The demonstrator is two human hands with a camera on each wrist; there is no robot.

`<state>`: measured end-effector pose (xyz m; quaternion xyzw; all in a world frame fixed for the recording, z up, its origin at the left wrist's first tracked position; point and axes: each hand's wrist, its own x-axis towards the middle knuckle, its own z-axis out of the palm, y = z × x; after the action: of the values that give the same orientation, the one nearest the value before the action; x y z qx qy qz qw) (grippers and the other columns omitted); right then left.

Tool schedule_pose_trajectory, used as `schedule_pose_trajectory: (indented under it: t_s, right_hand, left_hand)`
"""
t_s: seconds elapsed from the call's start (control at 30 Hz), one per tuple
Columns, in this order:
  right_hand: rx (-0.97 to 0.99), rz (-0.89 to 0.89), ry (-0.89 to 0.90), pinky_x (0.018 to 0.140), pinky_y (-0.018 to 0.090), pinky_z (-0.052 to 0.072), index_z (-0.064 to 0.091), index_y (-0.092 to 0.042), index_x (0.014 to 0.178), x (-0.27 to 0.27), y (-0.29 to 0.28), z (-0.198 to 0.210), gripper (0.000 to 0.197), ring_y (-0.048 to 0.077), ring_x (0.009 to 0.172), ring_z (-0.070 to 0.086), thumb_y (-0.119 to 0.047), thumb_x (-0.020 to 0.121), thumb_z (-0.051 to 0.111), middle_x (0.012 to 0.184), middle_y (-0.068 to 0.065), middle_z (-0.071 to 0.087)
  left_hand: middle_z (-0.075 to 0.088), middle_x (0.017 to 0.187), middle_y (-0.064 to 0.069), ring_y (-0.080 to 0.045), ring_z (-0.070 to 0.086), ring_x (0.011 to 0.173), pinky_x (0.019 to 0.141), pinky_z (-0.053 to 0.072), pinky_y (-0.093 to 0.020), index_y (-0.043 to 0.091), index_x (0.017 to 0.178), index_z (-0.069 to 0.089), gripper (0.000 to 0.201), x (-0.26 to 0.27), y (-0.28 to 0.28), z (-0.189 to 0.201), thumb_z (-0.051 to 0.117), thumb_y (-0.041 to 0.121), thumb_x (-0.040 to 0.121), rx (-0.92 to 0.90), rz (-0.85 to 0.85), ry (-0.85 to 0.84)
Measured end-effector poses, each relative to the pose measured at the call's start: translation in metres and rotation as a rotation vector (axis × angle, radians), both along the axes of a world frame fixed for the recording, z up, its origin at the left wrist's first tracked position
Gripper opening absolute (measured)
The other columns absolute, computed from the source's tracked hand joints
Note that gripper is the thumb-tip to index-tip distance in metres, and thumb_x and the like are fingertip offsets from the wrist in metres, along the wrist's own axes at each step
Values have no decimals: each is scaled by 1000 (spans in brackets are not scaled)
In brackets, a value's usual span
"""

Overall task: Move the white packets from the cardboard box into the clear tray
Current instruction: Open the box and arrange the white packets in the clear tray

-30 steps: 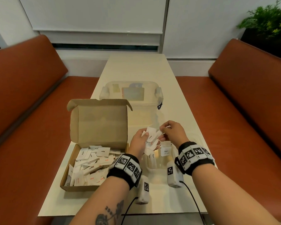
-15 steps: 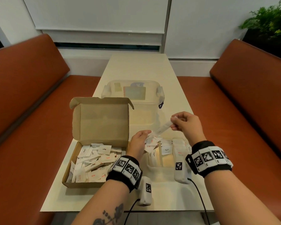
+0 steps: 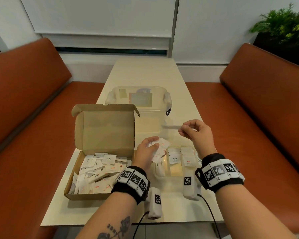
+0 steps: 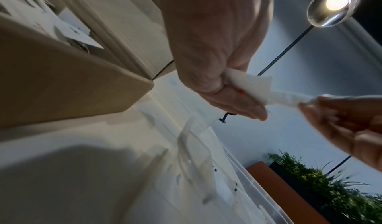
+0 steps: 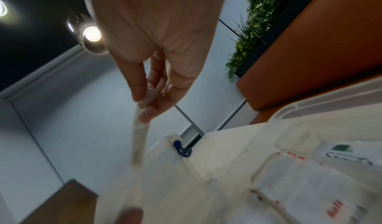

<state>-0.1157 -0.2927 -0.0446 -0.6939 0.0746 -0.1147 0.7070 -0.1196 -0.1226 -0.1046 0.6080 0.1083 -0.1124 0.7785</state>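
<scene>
An open cardboard box [image 3: 86,195] holds several white packets [image 3: 97,173] at the table's left. To its right sits the clear tray [image 3: 160,175] with packets standing in rows [image 3: 174,158]. My left hand [image 3: 148,152] hovers over the tray's left end and grips a bunch of packets [image 3: 160,147], also seen from below [image 4: 248,87]. My right hand [image 3: 195,133] is raised above the tray's far side, pinching one packet [image 3: 172,126] edge-on between thumb and fingers [image 5: 144,100]; the packet [image 5: 138,139] hangs blurred.
A larger clear lidded container [image 3: 138,100] stands behind the box and tray. Orange bench seats [image 3: 33,118] flank the cream table [image 3: 145,73]. A green plant [image 3: 283,26] sits at the back right. Cables trail off the table's near edge.
My right hand has pulled one packet out of the left hand's bunch and lifted it up and to the right. The left hand has sunk slightly toward the tray.
</scene>
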Motion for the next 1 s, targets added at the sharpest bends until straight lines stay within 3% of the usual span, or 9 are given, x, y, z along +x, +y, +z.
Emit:
schedule_pose_trajectory:
  t_s: [0.1,0.27,0.4,0.5,0.6,0.7,0.8,0.9,1.0]
  right_hand:
    - [-107,-10,76,73,27,58,63,-8,77,-2,13,-16,12,24,75,68,0,84,64,82,13,67]
    - [-174,-9,114,73,33,58,63,-13,72,-6,29,-35,16,25,76,68,-2,83,64,80,10,68]
    - [-224,11,105,76,37,58,62,-14,72,-11,30,-35,15,25,76,69,-3,82,67,78,9,70]
    - [-261,30,70,74,29,56,64,-15,72,-18,28,-30,13,18,76,69,-7,79,71,76,2,71]
    - [-288,137,67,74,27,54,66,-14,71,-25,28,-27,11,17,74,66,-6,75,74,78,4,71]
    - [-343,211,85,72,20,51,68,-11,72,-32,28,-28,10,11,73,62,-9,74,77,81,5,70]
    - [-375,231,70,70,20,50,69,-11,72,-34,28,-27,10,14,75,63,-14,75,77,80,6,70]
    - [-380,240,68,73,33,52,69,-9,72,-33,28,-27,10,28,76,64,-14,77,76,77,12,70]
    - [-382,206,96,68,32,53,66,-13,74,-32,28,-30,9,24,70,66,-14,77,75,74,10,70]
  left_hand:
    - [59,123,-19,-36,62,107,97,47,-53,15,103,63,21,-1,-5,2,52,0,93,-26,-15,-5]
    - [59,115,-20,-27,69,81,81,57,-45,14,111,57,24,0,-12,7,50,-1,94,-89,-27,-16]
    - [58,109,-16,-26,70,79,76,59,-43,13,113,55,26,0,-13,5,51,-3,93,-71,-9,-2]
    - [60,114,-22,-34,67,95,88,54,-50,11,105,59,19,0,-14,4,49,-2,94,16,5,18]
    - [64,113,-22,-35,63,103,95,50,-46,6,107,64,20,2,-11,5,47,5,96,6,20,56]
    - [67,103,-17,-28,64,89,82,49,-38,11,100,68,27,5,-6,5,43,20,100,-49,55,83]
    - [71,93,-15,-25,67,82,81,52,-38,8,98,70,44,5,-5,5,42,42,99,-127,81,117]
    - [68,91,-15,-28,65,84,81,52,-39,7,96,68,22,4,-6,3,59,27,92,-100,68,66]
    - [67,99,-15,-30,63,95,92,49,-45,8,103,68,16,3,-6,3,62,15,91,-68,43,20]
